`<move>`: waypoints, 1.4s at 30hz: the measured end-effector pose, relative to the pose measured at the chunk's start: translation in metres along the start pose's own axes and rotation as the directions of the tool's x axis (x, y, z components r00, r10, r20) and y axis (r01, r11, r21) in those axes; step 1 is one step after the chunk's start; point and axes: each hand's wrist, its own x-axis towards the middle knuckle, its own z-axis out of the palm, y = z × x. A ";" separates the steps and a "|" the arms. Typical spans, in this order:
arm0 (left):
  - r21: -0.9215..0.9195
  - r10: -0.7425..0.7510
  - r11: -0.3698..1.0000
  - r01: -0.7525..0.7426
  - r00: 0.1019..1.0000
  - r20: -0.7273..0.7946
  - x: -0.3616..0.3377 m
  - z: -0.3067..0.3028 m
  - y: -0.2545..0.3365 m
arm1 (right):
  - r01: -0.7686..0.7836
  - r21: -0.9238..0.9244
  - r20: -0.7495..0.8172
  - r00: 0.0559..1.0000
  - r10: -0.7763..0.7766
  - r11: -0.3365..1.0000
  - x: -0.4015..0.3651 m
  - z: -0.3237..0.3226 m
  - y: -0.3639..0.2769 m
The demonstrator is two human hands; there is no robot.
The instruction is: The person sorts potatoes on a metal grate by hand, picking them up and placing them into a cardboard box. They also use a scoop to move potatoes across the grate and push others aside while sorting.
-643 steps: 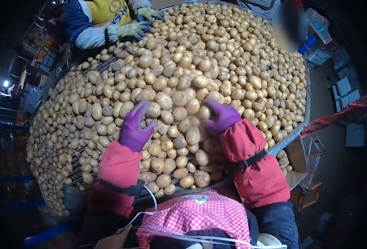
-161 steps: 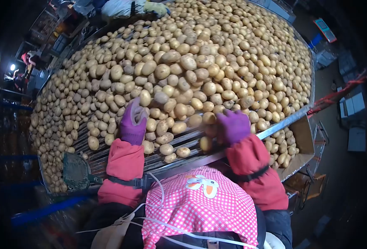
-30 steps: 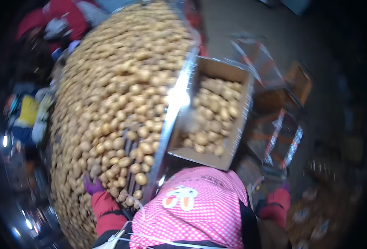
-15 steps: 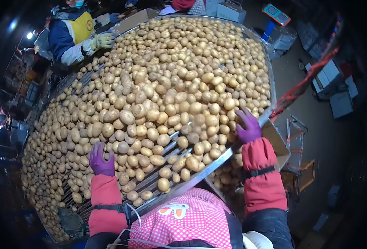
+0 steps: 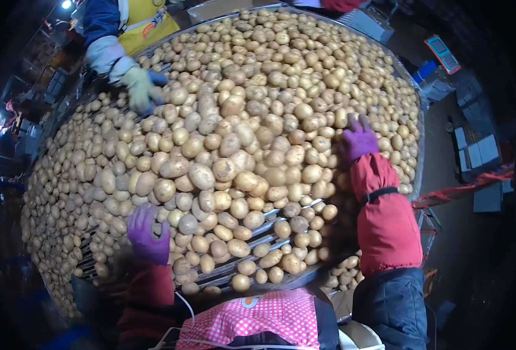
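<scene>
Hundreds of potatoes (image 5: 258, 134) lie heaped over the round, barred desk (image 5: 419, 153) in the head view, thinning near the person so that the metal bars show between them. The left hand (image 5: 147, 230), in a purple glove, lies flat with fingers spread wide on the potatoes at the near left edge and holds nothing. The right hand (image 5: 358, 139), gloved alike, reaches well out along the right side, palm down and fingers splayed on the heap just inside the rim; it too looks empty. Below the right sleeve, a carton (image 5: 342, 274) beside the desk holds a few potatoes. Across the heap a co-worker's hand (image 5: 140, 87) in a pale glove touches the far left potatoes. By the look of it, the step in hand is feeling over the pile to choose. A next move calls for closing on one potato without setting its neighbours rolling.
</scene>
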 end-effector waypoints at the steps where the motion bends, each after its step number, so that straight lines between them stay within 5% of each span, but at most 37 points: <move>1: 0.010 -0.006 1.000 0.006 1.000 0.008 0.006 -0.004 0.001 | -0.004 0.006 -0.126 0.992 0.004 1.000 0.017 0.019 0.008; 3: 0.007 -0.028 1.000 0.028 0.998 0.048 0.010 -0.014 0.009 | -0.252 0.158 -0.058 0.963 0.264 0.955 0.033 0.000 0.011; 6: 0.041 -0.054 0.998 0.051 0.996 0.077 0.006 -0.006 0.000 | -0.086 0.143 -0.418 0.898 0.139 0.986 0.026 -0.048 -0.044; 7: 0.054 -0.073 0.996 0.067 0.990 0.124 0.006 -0.010 0.002 | 0.113 0.322 -0.328 0.945 -0.001 0.940 0.023 -0.068 -0.075; 8: 0.064 -0.071 0.996 0.063 0.988 0.134 0.004 -0.010 0.000 | 0.109 0.402 -0.012 0.993 -0.114 0.909 0.012 -0.119 -0.125; 9: 0.069 -0.064 0.996 0.054 0.988 0.140 0.003 -0.009 -0.003 | 0.333 0.443 -0.064 0.938 -0.341 0.833 0.003 -0.092 -0.154; 10: 0.073 -0.058 0.996 0.048 0.989 0.137 0.004 -0.006 -0.003 | 0.440 0.429 -0.228 0.898 -0.376 0.789 -0.018 -0.088 -0.178; 13: 0.162 -0.163 0.979 0.126 0.958 0.235 0.009 -0.015 0.006 | 0.441 0.467 -0.343 0.889 -0.303 0.766 -0.006 -0.057 -0.179; 14: 0.134 -0.149 0.984 0.119 0.960 0.238 0.008 -0.016 0.005 | 0.486 0.350 -0.413 0.847 -0.334 0.801 0.008 -0.051 -0.175; 15: 0.101 -0.137 0.988 0.115 0.961 0.241 0.008 -0.016 0.004 | 0.461 0.400 -0.316 0.881 -0.353 0.792 0.011 -0.051 -0.164; 17: 0.068 -0.132 0.990 0.120 0.970 0.203 0.008 -0.014 0.001 | 0.455 0.444 -0.375 0.877 -0.301 0.772 0.030 -0.032 -0.144; 20: 0.029 -0.094 0.995 0.092 0.987 0.131 0.003 -0.006 -0.005 | 0.425 0.254 -0.487 0.832 -0.265 0.869 0.049 -0.043 -0.115; 21: 0.001 -0.072 0.997 0.073 0.993 0.092 0.001 0.000 -0.009 | 0.305 0.348 -0.361 0.916 -0.173 0.887 0.052 -0.039 -0.105; 23: -0.026 -0.059 0.998 0.059 0.998 0.023 0.000 0.001 -0.010 | 0.184 0.126 -0.267 0.953 -0.145 0.975 0.079 -0.033 -0.093; 25: -0.019 -0.066 0.998 0.065 0.997 -0.037 0.005 -0.003 -0.003 | -0.225 0.048 0.031 0.974 0.224 0.973 0.088 -0.050 -0.092; 27: 0.000 -0.054 0.999 0.054 0.998 -0.042 0.007 -0.003 -0.009 | -0.154 -0.010 -0.214 0.965 0.149 0.988 0.087 -0.044 -0.102; 28: 0.003 -0.058 0.998 0.058 0.997 -0.049 0.010 -0.001 -0.009 | -0.003 0.185 -0.262 0.964 0.052 0.983 0.084 -0.069 -0.128; 30: 0.000 -0.078 0.997 0.078 0.996 -0.046 0.009 0.000 -0.007 | 0.353 0.494 -0.347 0.918 -0.192 0.795 0.076 -0.085 -0.178; 31: -0.004 -0.077 0.997 0.077 0.996 -0.046 0.009 0.001 -0.007 | 0.557 0.558 -0.502 0.817 -0.284 0.615 0.067 -0.081 -0.208; 32: -0.007 -0.072 0.997 0.072 0.996 -0.049 0.010 0.001 -0.007 | 0.472 0.602 -0.317 0.881 -0.350 0.644 0.052 -0.077 -0.235; 33: -0.011 -0.067 0.998 0.066 0.997 -0.047 0.009 0.000 -0.007 | 0.587 0.451 -0.385 0.808 -0.447 0.673 0.051 -0.075 -0.238; 35: 0.001 -0.074 0.997 0.074 0.996 -0.049 0.011 -0.001 -0.008 | 0.494 0.617 -0.347 0.869 -0.351 0.613 0.058 -0.074 -0.233; 37: 0.001 -0.085 0.996 0.085 0.996 -0.028 0.007 -0.002 -0.007 | 0.530 0.599 -0.298 0.843 -0.448 0.600 0.070 -0.056 -0.204; 39: 0.001 -0.096 0.995 0.096 0.995 -0.033 0.011 -0.002 -0.006 | 0.604 0.363 -0.412 0.787 -0.459 0.710 0.072 -0.061 -0.180; 40: 0.000 -0.110 0.994 0.110 0.993 -0.033 0.011 -0.002 -0.006 | 0.421 0.247 -0.451 0.847 -0.281 0.873 0.075 -0.055 -0.176; 41: 0.000 -0.120 0.993 0.120 0.992 -0.024 0.010 -0.003 -0.004 | 0.220 0.074 0.244 0.942 -0.231 0.973 0.095 -0.081 -0.168; 42: 0.002 -0.127 0.992 0.127 0.992 -0.024 0.012 -0.002 -0.005 | 0.219 0.074 -0.021 0.976 -0.218 0.973 0.106 -0.074 -0.158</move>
